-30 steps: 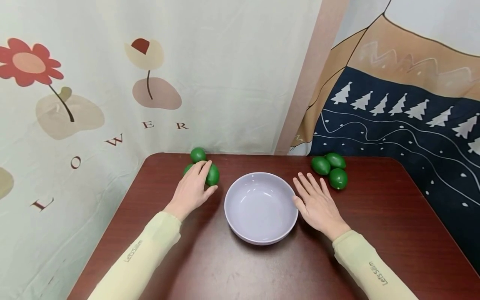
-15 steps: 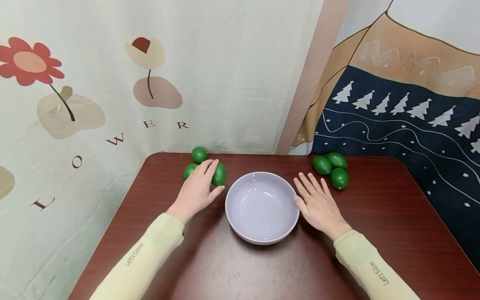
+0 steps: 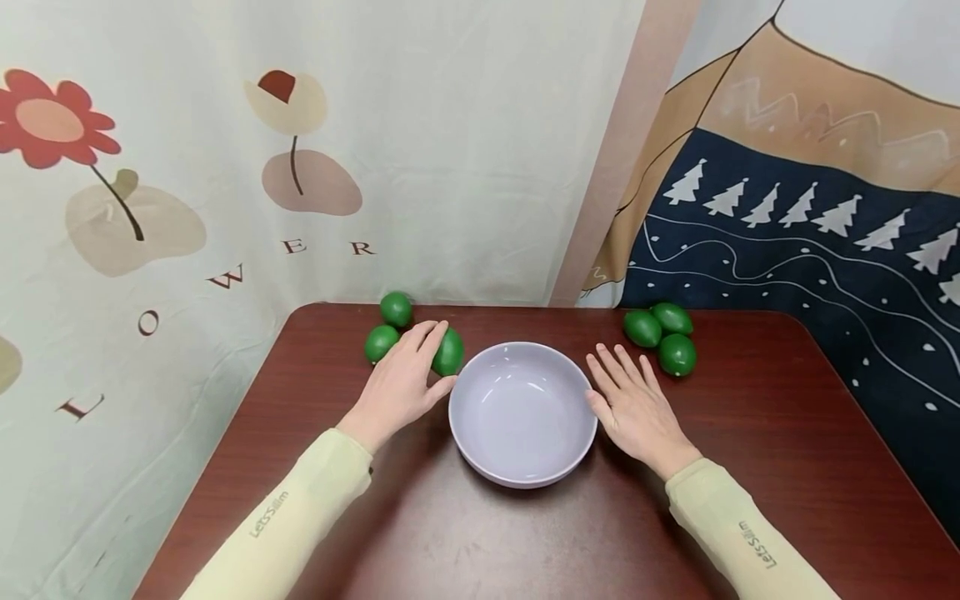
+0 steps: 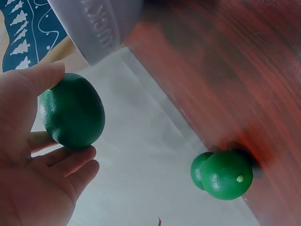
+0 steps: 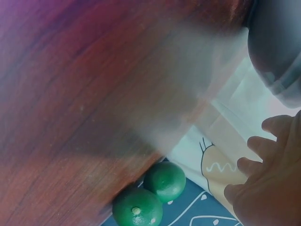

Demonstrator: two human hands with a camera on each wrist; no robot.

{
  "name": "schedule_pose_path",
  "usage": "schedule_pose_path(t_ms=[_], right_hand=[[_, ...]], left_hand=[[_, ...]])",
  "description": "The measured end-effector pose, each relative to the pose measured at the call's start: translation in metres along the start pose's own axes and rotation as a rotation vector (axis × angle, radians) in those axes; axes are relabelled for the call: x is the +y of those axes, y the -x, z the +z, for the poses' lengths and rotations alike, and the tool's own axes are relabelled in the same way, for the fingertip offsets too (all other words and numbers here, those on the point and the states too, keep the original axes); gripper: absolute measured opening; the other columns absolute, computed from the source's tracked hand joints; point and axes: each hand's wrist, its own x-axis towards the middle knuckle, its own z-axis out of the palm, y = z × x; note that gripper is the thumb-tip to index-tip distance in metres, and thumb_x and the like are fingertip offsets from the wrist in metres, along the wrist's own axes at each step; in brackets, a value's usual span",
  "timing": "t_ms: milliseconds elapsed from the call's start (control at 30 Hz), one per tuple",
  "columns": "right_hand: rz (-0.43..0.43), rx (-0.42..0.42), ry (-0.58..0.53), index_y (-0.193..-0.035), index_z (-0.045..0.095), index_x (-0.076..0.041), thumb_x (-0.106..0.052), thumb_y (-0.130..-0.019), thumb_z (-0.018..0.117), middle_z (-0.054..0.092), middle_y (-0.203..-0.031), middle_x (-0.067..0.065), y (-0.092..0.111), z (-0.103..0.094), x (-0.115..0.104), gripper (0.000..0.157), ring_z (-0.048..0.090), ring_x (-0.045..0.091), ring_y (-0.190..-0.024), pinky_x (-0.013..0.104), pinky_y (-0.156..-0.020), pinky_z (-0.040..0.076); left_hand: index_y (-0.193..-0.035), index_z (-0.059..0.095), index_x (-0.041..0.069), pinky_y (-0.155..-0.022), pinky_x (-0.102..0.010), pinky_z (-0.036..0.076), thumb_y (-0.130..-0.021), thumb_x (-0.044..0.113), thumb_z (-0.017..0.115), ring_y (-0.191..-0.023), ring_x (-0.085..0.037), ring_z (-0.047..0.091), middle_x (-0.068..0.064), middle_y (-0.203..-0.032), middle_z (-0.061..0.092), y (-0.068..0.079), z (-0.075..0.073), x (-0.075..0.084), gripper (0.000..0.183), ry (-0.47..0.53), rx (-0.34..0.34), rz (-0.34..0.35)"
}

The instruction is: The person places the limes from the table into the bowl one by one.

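My left hand (image 3: 401, 382) holds a green lime (image 4: 75, 110) between thumb and fingers, just left of the bowl's rim in the head view. The left wrist view shows the lime lifted off the table. A pale lavender bowl (image 3: 522, 415) stands mid-table with nothing inside. My right hand (image 3: 636, 408) lies at the bowl's right side, palm down, its fingers straight and spread, the thumb by the rim. Two more limes, one nearer (image 3: 382, 343) and one farther back (image 3: 396, 309), rest left of and behind my left hand.
A cluster of three limes (image 3: 660, 333) sits at the back right of the dark red-brown table (image 3: 517, 550), beyond my right hand. A printed curtain (image 3: 465, 167) hangs right behind the table's back edge.
My left hand has moved a little to the right with the lime, closer to the bowl, and the left-hand limes show more fully. The right hand has stayed put.
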Motion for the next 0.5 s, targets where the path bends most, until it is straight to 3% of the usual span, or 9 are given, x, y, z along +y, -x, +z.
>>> schedule_pose_path(t_ms=[500], right_hand=[[0.0,-0.005,0.006,-0.16,0.038,-0.009,-0.043,-0.109,0.041,0.025,-0.17,0.012,0.0,-0.001,-0.001,0.061,0.017,0.038,-0.158,0.058,-0.127,0.006]], left_hand=[[-0.149,0.048,-0.003,-0.111,-0.047,0.046,-0.085,0.023,0.085,-0.129,-0.037,0.057,-0.02,-0.143,0.055,0.0,0.006,0.014,0.079,-0.023,0.004,0.097]])
